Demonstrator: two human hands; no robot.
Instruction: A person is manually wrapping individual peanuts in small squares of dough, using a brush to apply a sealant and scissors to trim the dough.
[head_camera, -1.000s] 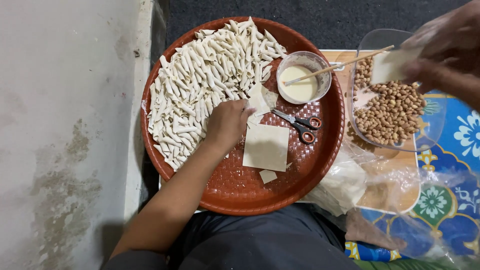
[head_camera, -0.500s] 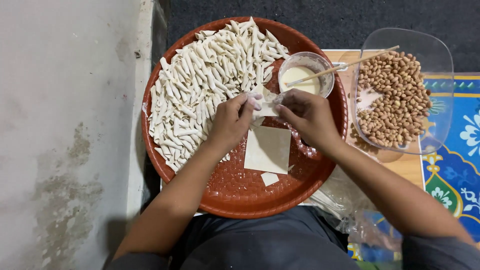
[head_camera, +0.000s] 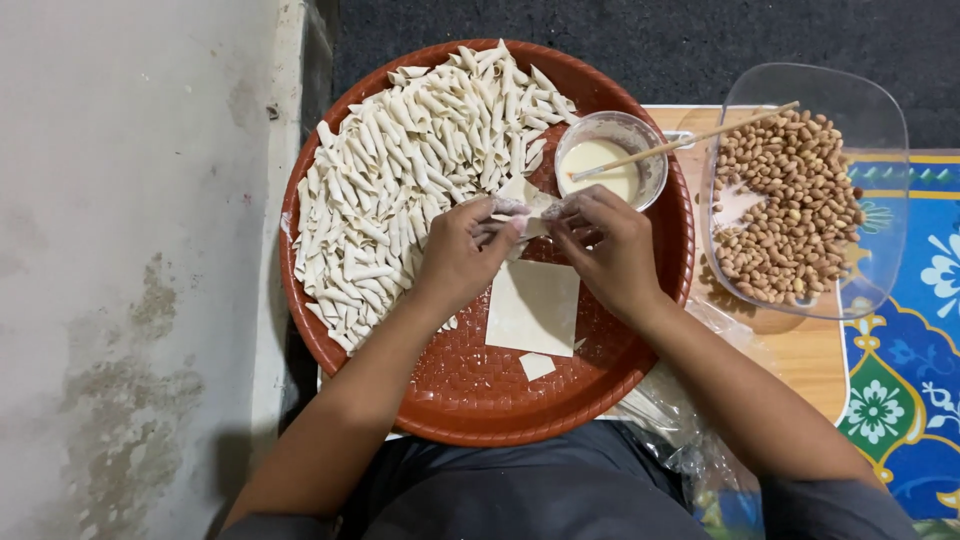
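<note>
I take the red tray (head_camera: 470, 400) as my landmark and work outward from its near rim. Nearest on it lie a small wrapper scrap (head_camera: 537, 366) and the stack of square wrappers (head_camera: 533, 308), so I judge there are more to roll. Just beyond the stack, over the tray's middle, my left hand (head_camera: 462, 252) and right hand (head_camera: 608, 248) meet, fingers (head_camera: 505, 207) of both pinching one wrapper piece (head_camera: 524, 200). Its long axis seems to run across the tray, left to right, though my hands hide most of it. On the tray's left and far part lies the heap of finished rolls (head_camera: 420, 180), a large share done. At its far right sits the paste bowl (head_camera: 610, 160) with a stick (head_camera: 690, 140); off to the right, the clear dish of peanuts (head_camera: 800, 200).
</note>
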